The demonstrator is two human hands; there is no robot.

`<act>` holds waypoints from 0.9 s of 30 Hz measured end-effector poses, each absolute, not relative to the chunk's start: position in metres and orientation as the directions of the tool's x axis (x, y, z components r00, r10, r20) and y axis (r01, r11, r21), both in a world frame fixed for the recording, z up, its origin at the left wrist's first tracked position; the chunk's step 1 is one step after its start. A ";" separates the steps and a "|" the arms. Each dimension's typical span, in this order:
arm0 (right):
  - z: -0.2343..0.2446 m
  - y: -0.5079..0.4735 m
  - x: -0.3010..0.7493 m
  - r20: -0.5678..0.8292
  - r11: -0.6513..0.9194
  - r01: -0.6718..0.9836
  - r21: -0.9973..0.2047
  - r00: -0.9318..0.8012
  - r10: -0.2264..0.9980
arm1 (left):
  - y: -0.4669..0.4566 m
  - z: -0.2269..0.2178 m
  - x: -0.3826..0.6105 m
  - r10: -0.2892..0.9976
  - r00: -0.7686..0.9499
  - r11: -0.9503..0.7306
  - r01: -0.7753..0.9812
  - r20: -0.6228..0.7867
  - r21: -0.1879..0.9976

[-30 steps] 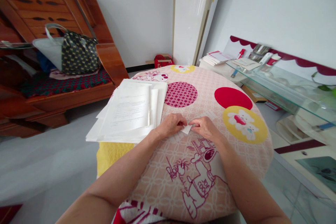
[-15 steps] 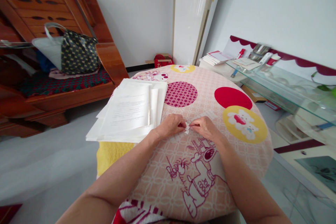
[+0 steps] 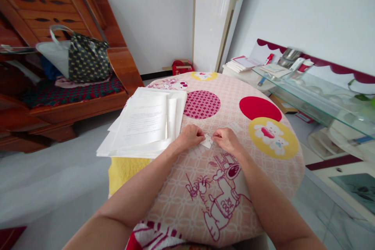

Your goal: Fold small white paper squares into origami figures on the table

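A small folded piece of white paper (image 3: 208,141) is held just above the cloth-covered table, between both hands. My left hand (image 3: 191,136) pinches its left edge, fingers closed. On the other side, my right hand (image 3: 226,139) grips the right edge between thumb and fingertips. Creases and a pointed lower corner show on the paper; its outer edges are hidden by the fingers. Left of my left hand lies a stack of white sheets (image 3: 140,121), the top ones printed with lines of text.
A patterned pink tablecloth (image 3: 231,105) covers the round table. On the left stands a wooden sofa (image 3: 96,105) with a dark patterned bag (image 3: 88,56). A glass-topped cabinet (image 3: 322,105) runs along the right, bearing papers and cups. A tall white air conditioner (image 3: 209,27) stands behind.
My hands have moved slightly apart, and more of the small paper shows between them, spread a little wider. The stack of sheets stays where it was.
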State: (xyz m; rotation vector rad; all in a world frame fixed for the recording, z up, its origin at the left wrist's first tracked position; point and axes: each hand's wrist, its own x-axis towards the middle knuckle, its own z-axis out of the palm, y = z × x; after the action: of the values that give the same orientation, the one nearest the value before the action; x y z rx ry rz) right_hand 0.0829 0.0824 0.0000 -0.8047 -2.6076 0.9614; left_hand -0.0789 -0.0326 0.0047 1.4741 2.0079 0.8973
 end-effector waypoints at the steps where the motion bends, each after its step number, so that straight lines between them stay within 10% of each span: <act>1: 0.000 0.082 0.082 0.034 0.635 0.431 -0.641 -0.811 0.584 | -0.032 0.005 -0.079 0.951 -0.309 0.222 0.630 -0.022 0.745; 11: 0.000 0.078 0.077 0.000 0.623 0.530 -0.576 -0.762 0.647 | -0.029 0.003 -0.072 0.905 -0.423 0.360 0.703 -0.047 0.613; 20: -0.001 0.081 0.080 -0.007 0.578 0.477 -0.662 -0.775 0.632 | -0.030 -0.001 -0.073 0.917 -0.396 0.285 0.547 -0.057 0.787; 27: -0.002 0.090 0.090 -0.171 0.204 0.367 -0.908 -0.768 0.618 | -0.026 -0.010 -0.079 0.950 -0.303 0.120 0.125 -0.077 0.985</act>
State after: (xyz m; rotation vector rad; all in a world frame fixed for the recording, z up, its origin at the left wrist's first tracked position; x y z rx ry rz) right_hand 0.0897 0.0900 -0.0017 -0.9395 -2.2478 1.5914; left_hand -0.0791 -0.0260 -0.0097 1.0792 1.5840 1.2785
